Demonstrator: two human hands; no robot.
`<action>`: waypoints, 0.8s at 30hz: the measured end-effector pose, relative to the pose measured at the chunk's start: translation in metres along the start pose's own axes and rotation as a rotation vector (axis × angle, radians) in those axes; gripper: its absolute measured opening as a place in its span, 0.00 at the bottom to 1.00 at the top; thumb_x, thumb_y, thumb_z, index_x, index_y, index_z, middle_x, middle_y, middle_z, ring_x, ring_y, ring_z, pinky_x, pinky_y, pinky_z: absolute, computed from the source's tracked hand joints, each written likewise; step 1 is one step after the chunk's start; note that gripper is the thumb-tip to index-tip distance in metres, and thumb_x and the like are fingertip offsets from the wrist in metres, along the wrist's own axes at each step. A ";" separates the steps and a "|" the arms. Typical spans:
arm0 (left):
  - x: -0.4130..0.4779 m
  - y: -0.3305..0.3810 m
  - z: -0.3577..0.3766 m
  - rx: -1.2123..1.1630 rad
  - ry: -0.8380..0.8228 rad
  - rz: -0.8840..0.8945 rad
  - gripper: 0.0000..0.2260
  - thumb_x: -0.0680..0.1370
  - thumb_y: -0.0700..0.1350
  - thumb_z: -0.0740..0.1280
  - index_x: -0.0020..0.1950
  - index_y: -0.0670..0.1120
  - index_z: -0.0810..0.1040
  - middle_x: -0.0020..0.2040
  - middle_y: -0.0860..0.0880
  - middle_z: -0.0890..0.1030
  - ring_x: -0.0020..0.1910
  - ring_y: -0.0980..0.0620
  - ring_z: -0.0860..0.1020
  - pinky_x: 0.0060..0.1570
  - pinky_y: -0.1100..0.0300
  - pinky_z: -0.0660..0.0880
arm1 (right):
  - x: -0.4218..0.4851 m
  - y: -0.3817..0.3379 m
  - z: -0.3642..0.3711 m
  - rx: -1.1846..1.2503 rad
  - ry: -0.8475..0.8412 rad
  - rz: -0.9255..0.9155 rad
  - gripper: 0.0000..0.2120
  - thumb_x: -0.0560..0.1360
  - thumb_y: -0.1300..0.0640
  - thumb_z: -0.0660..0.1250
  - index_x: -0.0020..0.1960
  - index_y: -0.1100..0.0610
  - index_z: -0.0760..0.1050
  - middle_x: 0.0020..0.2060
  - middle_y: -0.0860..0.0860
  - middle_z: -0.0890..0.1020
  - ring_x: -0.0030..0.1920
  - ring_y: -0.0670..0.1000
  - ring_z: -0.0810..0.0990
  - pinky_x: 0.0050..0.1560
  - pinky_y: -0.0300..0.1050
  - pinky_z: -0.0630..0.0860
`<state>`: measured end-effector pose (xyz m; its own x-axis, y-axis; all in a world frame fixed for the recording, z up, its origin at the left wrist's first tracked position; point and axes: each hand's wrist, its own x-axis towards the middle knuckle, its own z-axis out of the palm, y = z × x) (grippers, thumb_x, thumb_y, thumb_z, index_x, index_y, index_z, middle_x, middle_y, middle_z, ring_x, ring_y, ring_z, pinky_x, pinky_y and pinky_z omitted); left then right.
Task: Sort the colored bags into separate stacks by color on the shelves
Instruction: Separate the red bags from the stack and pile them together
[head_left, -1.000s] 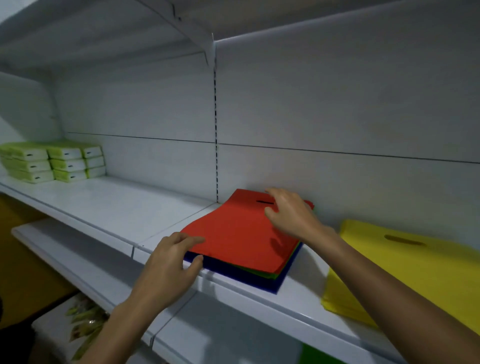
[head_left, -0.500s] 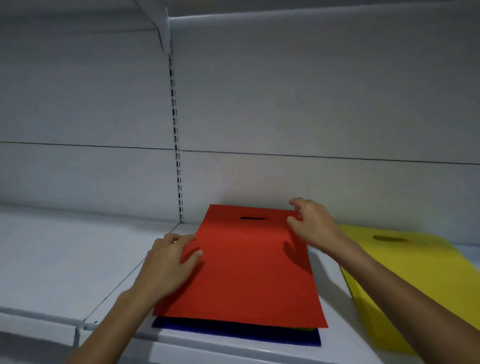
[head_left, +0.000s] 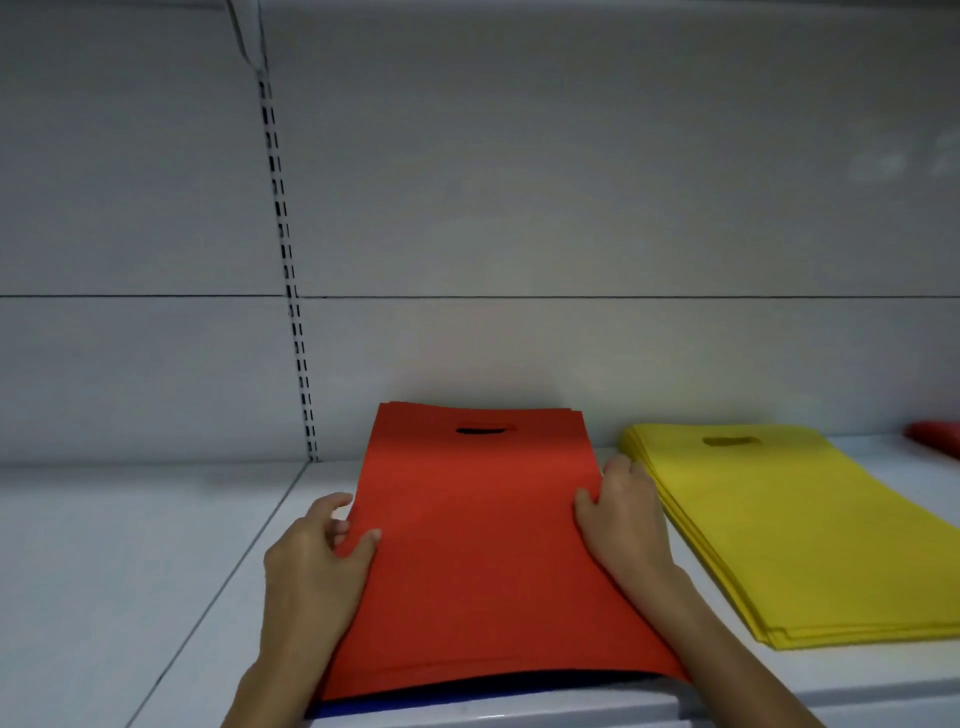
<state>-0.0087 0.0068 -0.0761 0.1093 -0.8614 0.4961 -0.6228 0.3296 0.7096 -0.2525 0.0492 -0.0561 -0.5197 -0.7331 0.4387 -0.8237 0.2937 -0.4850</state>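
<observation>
As left hand (head_left: 311, 566) and right hand (head_left: 623, 525) are pinching the red bag (head_left: 478, 561) (blue bag (head_left: 395, 707) beneath), it's needing lifting clear.

**Colour log: bags and shelving**

We record the red bag (head_left: 467, 561) as a plain, unprinted red-orange, shading darker toward its near edge. Its handle slot reads black. Beneath that near edge we note a dark, almost black band, then a strip of a bright blue bag (head_left: 374, 707). The yellow bags (head_left: 789, 530) are a uniform yellow with no pattern, and their handle slot is a duller olive yellow. At the far right edge we see a small red item (head_left: 935, 439), too cut off to identify. The shelf (head_left: 130, 571) is white. The back panel (head_left: 519, 182) is white-grey, crossed by one thin dark line. The slotted upright (head_left: 287, 270) is white with a column of black slots.
</observation>
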 end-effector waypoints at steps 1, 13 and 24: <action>0.001 0.002 -0.001 -0.032 0.005 -0.042 0.18 0.70 0.44 0.73 0.58 0.46 0.77 0.43 0.46 0.79 0.41 0.50 0.74 0.46 0.59 0.68 | 0.000 0.001 0.000 0.041 0.019 -0.011 0.11 0.75 0.61 0.63 0.52 0.68 0.70 0.51 0.63 0.74 0.53 0.60 0.72 0.49 0.45 0.65; -0.015 0.008 -0.005 -0.032 0.165 0.073 0.12 0.71 0.42 0.73 0.53 0.46 0.80 0.40 0.46 0.83 0.38 0.44 0.79 0.42 0.56 0.71 | -0.002 0.008 0.004 0.087 0.228 -0.134 0.10 0.73 0.61 0.68 0.51 0.64 0.73 0.41 0.59 0.81 0.43 0.60 0.79 0.38 0.46 0.68; -0.014 0.010 -0.018 0.221 0.204 0.327 0.09 0.67 0.41 0.66 0.43 0.47 0.84 0.37 0.46 0.82 0.34 0.42 0.78 0.35 0.53 0.75 | 0.001 -0.001 -0.005 0.062 0.429 -0.400 0.04 0.68 0.67 0.67 0.39 0.59 0.74 0.37 0.55 0.77 0.35 0.56 0.76 0.33 0.46 0.71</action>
<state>-0.0027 0.0293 -0.0672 0.0165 -0.6244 0.7809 -0.7981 0.4623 0.3865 -0.2529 0.0514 -0.0517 -0.2270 -0.4618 0.8575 -0.9666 -0.0010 -0.2564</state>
